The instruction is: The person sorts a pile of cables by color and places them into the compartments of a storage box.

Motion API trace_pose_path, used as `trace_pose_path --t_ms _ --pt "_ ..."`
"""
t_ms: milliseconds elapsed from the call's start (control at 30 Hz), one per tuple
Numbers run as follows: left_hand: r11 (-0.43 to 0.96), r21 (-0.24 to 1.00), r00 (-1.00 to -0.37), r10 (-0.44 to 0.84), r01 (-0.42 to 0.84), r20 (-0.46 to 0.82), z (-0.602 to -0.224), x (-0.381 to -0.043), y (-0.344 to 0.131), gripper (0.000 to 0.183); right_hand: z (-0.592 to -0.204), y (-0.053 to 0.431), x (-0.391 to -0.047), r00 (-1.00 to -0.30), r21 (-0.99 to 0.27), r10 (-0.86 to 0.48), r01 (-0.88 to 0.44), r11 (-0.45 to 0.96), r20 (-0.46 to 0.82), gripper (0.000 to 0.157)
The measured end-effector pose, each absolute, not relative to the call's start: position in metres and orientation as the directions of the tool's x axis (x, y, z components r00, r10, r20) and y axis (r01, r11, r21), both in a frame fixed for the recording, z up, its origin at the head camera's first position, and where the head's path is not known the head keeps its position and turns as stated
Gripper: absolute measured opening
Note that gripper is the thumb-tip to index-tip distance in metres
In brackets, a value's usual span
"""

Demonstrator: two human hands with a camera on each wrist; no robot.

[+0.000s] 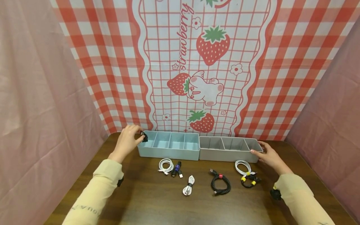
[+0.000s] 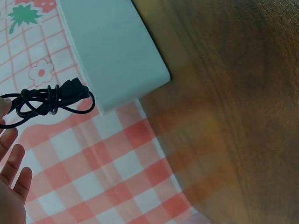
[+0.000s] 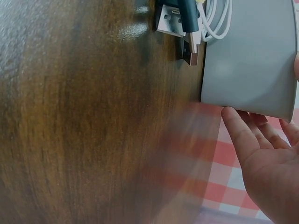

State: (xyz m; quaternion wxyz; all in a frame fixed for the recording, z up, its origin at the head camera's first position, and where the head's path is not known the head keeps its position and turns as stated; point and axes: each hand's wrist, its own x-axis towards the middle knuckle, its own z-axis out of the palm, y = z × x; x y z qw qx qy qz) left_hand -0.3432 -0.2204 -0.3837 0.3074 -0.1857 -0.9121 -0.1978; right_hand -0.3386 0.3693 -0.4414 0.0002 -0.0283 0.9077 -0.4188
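My left hand [image 1: 129, 137] pinches a coiled black cable [image 1: 144, 136] between thumb and fingertips, above the left end compartment of the light blue divided organizer box [image 1: 168, 153]. In the left wrist view the black cable [image 2: 51, 100] hangs as a tied bundle beside the blue box [image 2: 117, 51], its other fingers spread. My right hand [image 1: 270, 156] grips the right end of the grey divided organizer box [image 1: 227, 155], thumb over the front rim. The right wrist view shows its fingertips [image 3: 229, 112] against the end wall of the grey box [image 3: 252, 60].
In front of the boxes lie a coiled white cable [image 1: 166, 165], a short cable with a purple tie [image 1: 176, 169], a white bundle [image 1: 188, 186], a black cable with a red tie [image 1: 220, 184], and white [image 1: 242, 167] and black [image 1: 248, 182] cables with yellow ties. A checked cloth [image 1: 118, 78] hangs behind.
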Motion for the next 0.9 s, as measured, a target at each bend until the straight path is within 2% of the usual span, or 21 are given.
trace_pose_path --t_ms 233,433,900 --pt "0.853 0.308 -0.772 0.158 0.421 0.616 -0.397 -0.349 -0.222 0.021 -0.442 0.37 -0.34 -0.999 -0.753 -0.046 -0.047 0.657 0.022 0.086" --pt "0.846 0.336 -0.767 0.126 0.414 0.629 -0.409 -0.353 -0.223 0.021 -0.441 0.369 -0.338 -0.999 -0.759 -0.044 -0.036 0.65 0.01 0.087" --pt "0.812 0.467 -0.801 0.002 0.351 0.599 -0.435 -0.361 -0.227 0.021 -0.442 0.37 -0.339 -0.998 -0.769 -0.053 -0.047 0.638 0.018 0.085"
